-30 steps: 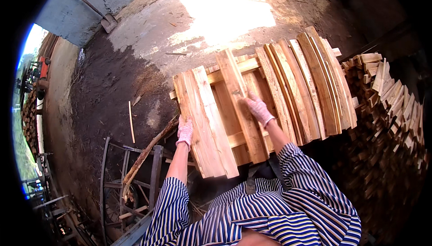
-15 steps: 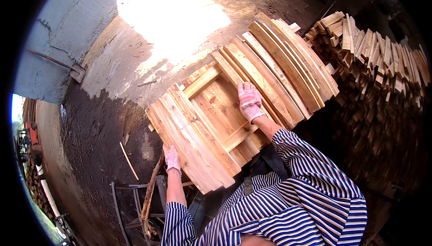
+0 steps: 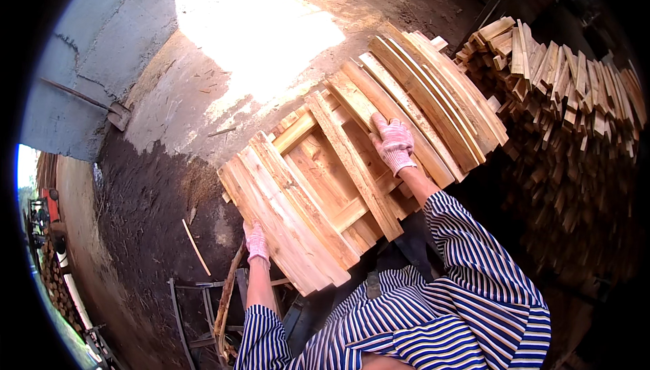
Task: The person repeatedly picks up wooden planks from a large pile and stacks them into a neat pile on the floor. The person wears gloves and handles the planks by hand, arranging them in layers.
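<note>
Wooden boards lie side by side across two crosswise wooden bars in front of me. My left hand (image 3: 256, 240), in a pink-and-white knit glove, holds the outer edge of the left group of boards (image 3: 277, 211); its fingers are partly hidden. My right hand (image 3: 394, 143), gloved alike, is closed over a board at the near side of the right group (image 3: 433, 99). Between the groups one loose board (image 3: 352, 163) slants across the gap, touched by neither hand. The lower crosswise bar (image 3: 349, 213) and darker boards underneath show in the gap.
A tall stack of cut wood strips (image 3: 555, 72) stands at the right. Below left are a metal frame (image 3: 203, 309) and a rough stick (image 3: 227, 295). A shovel (image 3: 119, 115) leans by the grey wall (image 3: 101, 45). A thin strip (image 3: 196, 248) lies on the dark floor.
One board from the right group's left edge now lies apart, further left across the gap. My right hand has moved right, onto another board. The left hand has stayed nearly in place.
</note>
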A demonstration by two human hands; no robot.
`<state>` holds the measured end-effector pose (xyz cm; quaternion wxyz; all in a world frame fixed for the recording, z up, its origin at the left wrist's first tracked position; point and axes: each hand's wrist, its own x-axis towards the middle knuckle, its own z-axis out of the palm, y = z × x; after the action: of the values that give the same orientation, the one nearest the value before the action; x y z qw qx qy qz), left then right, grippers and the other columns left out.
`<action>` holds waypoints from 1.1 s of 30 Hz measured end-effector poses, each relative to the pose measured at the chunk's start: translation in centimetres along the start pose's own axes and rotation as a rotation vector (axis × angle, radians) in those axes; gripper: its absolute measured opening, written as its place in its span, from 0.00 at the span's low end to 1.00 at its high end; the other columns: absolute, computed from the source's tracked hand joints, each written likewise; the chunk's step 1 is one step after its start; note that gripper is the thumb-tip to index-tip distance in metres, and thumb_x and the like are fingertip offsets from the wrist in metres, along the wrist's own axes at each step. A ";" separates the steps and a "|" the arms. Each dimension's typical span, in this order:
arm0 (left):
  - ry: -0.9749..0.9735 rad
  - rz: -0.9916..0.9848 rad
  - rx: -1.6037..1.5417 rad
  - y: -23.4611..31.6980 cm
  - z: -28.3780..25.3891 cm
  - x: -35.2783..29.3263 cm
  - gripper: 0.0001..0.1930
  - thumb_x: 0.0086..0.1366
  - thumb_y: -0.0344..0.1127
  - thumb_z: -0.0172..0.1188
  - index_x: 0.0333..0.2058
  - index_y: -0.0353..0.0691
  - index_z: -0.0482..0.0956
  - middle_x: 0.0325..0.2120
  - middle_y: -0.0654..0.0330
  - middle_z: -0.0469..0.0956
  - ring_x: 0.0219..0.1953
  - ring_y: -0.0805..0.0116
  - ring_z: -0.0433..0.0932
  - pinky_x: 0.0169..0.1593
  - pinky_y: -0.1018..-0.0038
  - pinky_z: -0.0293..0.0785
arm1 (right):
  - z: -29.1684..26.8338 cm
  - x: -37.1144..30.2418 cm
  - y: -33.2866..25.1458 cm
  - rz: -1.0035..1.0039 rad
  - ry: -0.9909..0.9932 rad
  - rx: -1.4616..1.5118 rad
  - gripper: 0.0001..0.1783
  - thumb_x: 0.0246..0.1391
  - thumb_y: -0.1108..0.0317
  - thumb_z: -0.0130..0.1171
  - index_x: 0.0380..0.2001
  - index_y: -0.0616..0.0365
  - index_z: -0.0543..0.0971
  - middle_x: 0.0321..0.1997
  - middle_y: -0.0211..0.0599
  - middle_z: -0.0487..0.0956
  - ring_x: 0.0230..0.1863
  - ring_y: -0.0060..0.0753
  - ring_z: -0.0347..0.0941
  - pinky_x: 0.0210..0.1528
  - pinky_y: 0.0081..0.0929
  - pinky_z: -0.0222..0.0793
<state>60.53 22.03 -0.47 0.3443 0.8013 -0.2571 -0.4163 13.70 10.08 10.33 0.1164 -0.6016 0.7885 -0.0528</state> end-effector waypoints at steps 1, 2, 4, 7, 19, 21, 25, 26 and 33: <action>-0.001 -0.002 -0.016 0.6 0.3 0.1 0.29 0.76 0.47 0.51 0.70 0.42 0.59 0.58 0.50 0.75 0.54 0.56 0.75 0.58 0.65 0.70 | -0.2 -0.5 -0.2 -0.016 0.025 0.014 0.30 0.59 0.49 0.61 0.64 0.35 0.69 0.53 0.48 0.75 0.55 0.52 0.73 0.53 0.49 0.72; 0.021 -0.014 -0.028 -0.1 -0.7 0.3 0.29 0.76 0.47 0.52 0.70 0.42 0.59 0.57 0.51 0.75 0.54 0.56 0.76 0.58 0.66 0.70 | -0.8 -1.5 -2.6 -0.036 -0.006 0.048 0.30 0.59 0.49 0.61 0.63 0.34 0.70 0.53 0.47 0.75 0.55 0.52 0.73 0.51 0.49 0.73; -0.044 -0.052 -0.030 0.8 1.1 -0.1 0.27 0.76 0.46 0.52 0.68 0.42 0.62 0.55 0.52 0.77 0.52 0.57 0.76 0.56 0.66 0.71 | 0.4 -3.0 -4.1 0.008 -0.109 0.112 0.35 0.59 0.48 0.61 0.68 0.32 0.65 0.58 0.50 0.72 0.57 0.55 0.72 0.54 0.49 0.73; 0.063 0.039 -0.053 -2.7 -2.7 1.4 0.25 0.76 0.45 0.51 0.66 0.42 0.64 0.53 0.54 0.78 0.50 0.58 0.76 0.55 0.65 0.71 | 2.3 -5.6 -10.0 0.007 -0.234 0.208 0.41 0.57 0.51 0.64 0.72 0.33 0.59 0.62 0.52 0.70 0.61 0.56 0.70 0.56 0.50 0.73; -0.012 -0.018 0.000 -4.1 -2.5 2.6 0.30 0.76 0.47 0.51 0.70 0.39 0.58 0.59 0.49 0.74 0.56 0.55 0.74 0.60 0.66 0.69 | 4.8 -6.9 -12.0 -0.170 -0.443 0.323 0.44 0.65 0.47 0.49 0.77 0.44 0.45 0.78 0.50 0.54 0.70 0.52 0.64 0.66 0.45 0.66; -0.027 0.004 -0.015 -3.0 -1.7 2.3 0.30 0.76 0.47 0.51 0.70 0.39 0.58 0.58 0.49 0.74 0.55 0.55 0.74 0.59 0.66 0.70 | 5.6 -3.9 -7.1 -0.166 0.218 -0.180 0.41 0.63 0.54 0.55 0.76 0.40 0.52 0.71 0.54 0.66 0.65 0.54 0.68 0.64 0.57 0.64; -0.099 -0.032 -0.050 -1.5 0.6 2.3 0.28 0.76 0.47 0.51 0.69 0.42 0.60 0.56 0.51 0.76 0.51 0.58 0.76 0.55 0.65 0.72 | 4.6 1.0 1.2 0.116 -0.099 -0.030 0.38 0.58 0.66 0.59 0.70 0.30 0.62 0.58 0.51 0.73 0.58 0.55 0.74 0.55 0.50 0.74; -0.036 -0.078 -0.063 -4.1 -2.9 3.4 0.28 0.76 0.46 0.51 0.68 0.42 0.60 0.55 0.51 0.76 0.50 0.57 0.76 0.54 0.65 0.73 | 4.7 0.8 -0.5 0.037 -0.053 0.001 0.37 0.58 0.66 0.59 0.70 0.29 0.63 0.53 0.47 0.75 0.54 0.52 0.76 0.48 0.44 0.77; -0.054 -0.007 -0.074 -2.3 -0.2 2.0 0.27 0.76 0.45 0.51 0.68 0.42 0.61 0.54 0.52 0.77 0.48 0.58 0.77 0.53 0.64 0.74 | 0.5 2.8 4.3 0.007 0.214 -0.290 0.40 0.57 0.61 0.64 0.71 0.24 0.62 0.67 0.46 0.68 0.65 0.53 0.67 0.59 0.51 0.68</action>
<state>62.02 22.14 -3.14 0.3653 0.7774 -0.2476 -0.4481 9.12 8.53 8.57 -0.0558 -0.6002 0.7979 -0.0018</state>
